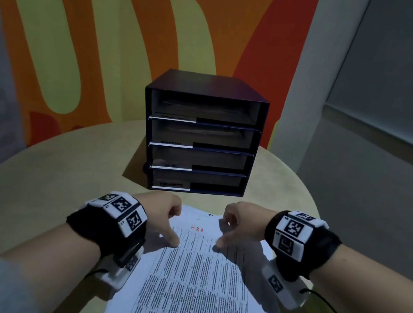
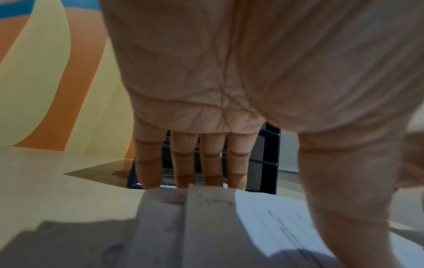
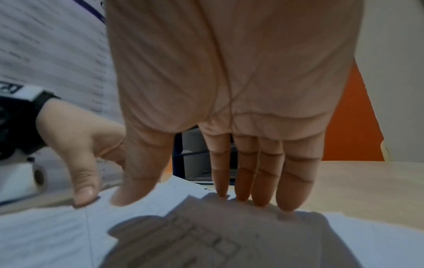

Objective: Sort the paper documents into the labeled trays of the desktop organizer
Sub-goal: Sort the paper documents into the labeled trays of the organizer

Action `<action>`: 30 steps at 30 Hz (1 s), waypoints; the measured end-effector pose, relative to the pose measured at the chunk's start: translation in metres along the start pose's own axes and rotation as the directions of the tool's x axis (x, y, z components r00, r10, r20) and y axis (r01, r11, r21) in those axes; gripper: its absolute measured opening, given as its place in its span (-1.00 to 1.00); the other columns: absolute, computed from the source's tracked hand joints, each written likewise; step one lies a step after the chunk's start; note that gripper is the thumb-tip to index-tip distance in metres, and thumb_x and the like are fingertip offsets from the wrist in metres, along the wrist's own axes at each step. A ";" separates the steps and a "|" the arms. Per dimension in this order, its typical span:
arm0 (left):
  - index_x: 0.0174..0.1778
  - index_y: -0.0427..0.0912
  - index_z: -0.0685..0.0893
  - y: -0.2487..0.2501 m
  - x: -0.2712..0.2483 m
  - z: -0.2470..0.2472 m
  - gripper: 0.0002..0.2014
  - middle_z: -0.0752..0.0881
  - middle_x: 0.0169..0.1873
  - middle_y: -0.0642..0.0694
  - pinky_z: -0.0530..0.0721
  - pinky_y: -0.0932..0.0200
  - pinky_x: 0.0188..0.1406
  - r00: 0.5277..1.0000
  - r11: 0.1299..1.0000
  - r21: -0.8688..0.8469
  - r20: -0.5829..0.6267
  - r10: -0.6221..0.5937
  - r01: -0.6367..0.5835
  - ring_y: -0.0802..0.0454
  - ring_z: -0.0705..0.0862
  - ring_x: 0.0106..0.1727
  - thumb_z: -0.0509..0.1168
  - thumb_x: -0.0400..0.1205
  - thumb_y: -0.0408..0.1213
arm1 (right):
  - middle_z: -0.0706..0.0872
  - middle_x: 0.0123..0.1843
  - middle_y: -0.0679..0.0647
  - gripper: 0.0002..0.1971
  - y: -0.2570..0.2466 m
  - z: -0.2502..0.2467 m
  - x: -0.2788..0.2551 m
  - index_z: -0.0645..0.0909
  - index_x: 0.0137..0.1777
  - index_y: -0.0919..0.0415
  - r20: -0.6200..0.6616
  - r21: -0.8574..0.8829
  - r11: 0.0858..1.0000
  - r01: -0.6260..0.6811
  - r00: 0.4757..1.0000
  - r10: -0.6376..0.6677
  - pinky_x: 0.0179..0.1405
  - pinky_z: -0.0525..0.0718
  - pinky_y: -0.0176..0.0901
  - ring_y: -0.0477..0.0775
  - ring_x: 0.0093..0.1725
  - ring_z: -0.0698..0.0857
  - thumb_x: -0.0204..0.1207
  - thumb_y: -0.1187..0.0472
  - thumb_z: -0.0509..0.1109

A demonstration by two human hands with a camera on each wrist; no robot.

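Note:
A dark blue desktop organizer (image 1: 201, 143) with four labeled trays stands at the middle of the round table. In front of it lies a stack of printed paper documents (image 1: 194, 282); the top sheet bears a red "HR" mark (image 1: 196, 228). My left hand (image 1: 174, 225) and right hand (image 1: 223, 232) hover over the stack's far end, thumbs resting on the top sheet. In the left wrist view the straight fingers (image 2: 183, 163) reach down at the far edge, tips hidden behind the paper. In the right wrist view the straight fingers (image 3: 263, 177) touch the sheet from above.
The beige round table (image 1: 45, 177) has bare surface left and right of the organizer. An orange and yellow-green patterned wall rises behind it, and a grey wall stands to the right. Cables trail from both wrist cameras near the table's front edge.

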State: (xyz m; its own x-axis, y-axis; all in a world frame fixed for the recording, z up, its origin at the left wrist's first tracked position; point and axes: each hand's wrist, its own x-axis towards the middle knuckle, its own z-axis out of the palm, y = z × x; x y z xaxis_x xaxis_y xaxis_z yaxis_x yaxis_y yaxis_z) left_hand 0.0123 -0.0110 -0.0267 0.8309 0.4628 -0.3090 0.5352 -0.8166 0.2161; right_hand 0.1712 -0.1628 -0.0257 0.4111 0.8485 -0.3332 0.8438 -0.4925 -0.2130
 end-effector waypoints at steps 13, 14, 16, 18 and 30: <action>0.24 -0.03 0.49 0.005 0.002 0.019 -0.39 0.66 0.15 0.02 0.65 0.04 0.13 0.997 0.993 0.102 -0.058 -0.060 0.066 -0.01 0.64 0.11 0.56 0.39 0.12 | 0.69 0.10 0.12 -0.45 -0.011 0.012 -0.002 0.53 0.16 0.19 -0.046 -0.173 0.985 -0.019 0.999 0.011 -0.15 0.53 -0.12 0.15 0.01 0.62 0.32 -0.12 0.61; 0.25 -0.03 0.48 0.005 0.002 0.021 -0.40 0.66 0.14 0.02 0.66 0.03 0.12 0.996 0.993 0.096 -0.066 -0.063 0.069 -0.02 0.64 0.11 0.55 0.41 0.11 | 0.68 0.07 0.11 -0.48 -0.010 0.013 -0.002 0.53 0.13 0.17 -0.056 -0.170 0.985 -0.013 0.998 0.004 -0.16 0.52 -0.13 0.14 -0.02 0.60 0.33 -0.11 0.60; 0.25 -0.04 0.47 0.005 0.001 0.023 -0.42 0.67 0.13 0.00 0.66 0.01 0.11 0.995 0.994 0.083 -0.078 -0.067 0.073 -0.03 0.65 0.09 0.54 0.44 0.09 | 0.64 -0.04 0.07 -0.54 -0.007 0.014 -0.002 0.49 0.03 0.14 -0.078 -0.154 0.988 -0.002 0.997 -0.011 -0.22 0.49 -0.13 0.12 -0.08 0.56 0.34 -0.10 0.59; 0.24 -0.04 0.45 0.005 0.000 0.024 -0.43 0.67 0.12 -0.02 0.66 0.00 0.10 0.994 0.994 0.075 -0.083 -0.067 0.074 -0.04 0.65 0.07 0.53 0.45 0.08 | 0.60 -0.10 0.03 -0.60 -0.005 0.016 -0.002 0.45 -0.03 0.11 -0.111 -0.135 0.991 0.003 0.994 -0.019 -0.27 0.45 -0.14 0.11 -0.12 0.55 0.39 -0.07 0.56; 0.12 -0.10 0.61 0.002 -0.002 0.019 -0.66 0.69 0.06 0.01 0.64 0.04 0.14 0.994 1.000 -0.001 -0.111 0.004 -0.004 -0.02 0.66 0.09 0.47 0.54 -0.01 | 0.60 -0.10 0.02 -0.66 0.000 0.015 0.001 0.46 -0.03 0.12 -0.152 -0.100 0.995 0.025 0.987 -0.040 -0.39 0.43 -0.18 0.09 -0.15 0.56 0.41 0.02 0.54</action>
State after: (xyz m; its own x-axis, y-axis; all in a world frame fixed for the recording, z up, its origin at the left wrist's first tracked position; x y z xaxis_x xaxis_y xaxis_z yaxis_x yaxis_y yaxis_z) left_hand 0.0085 -0.0202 -0.0433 0.8445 0.4954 -0.2034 0.5323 -0.8181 0.2177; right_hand 0.1663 -0.1647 -0.0393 0.4244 0.8873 -0.1805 0.8841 -0.4491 -0.1289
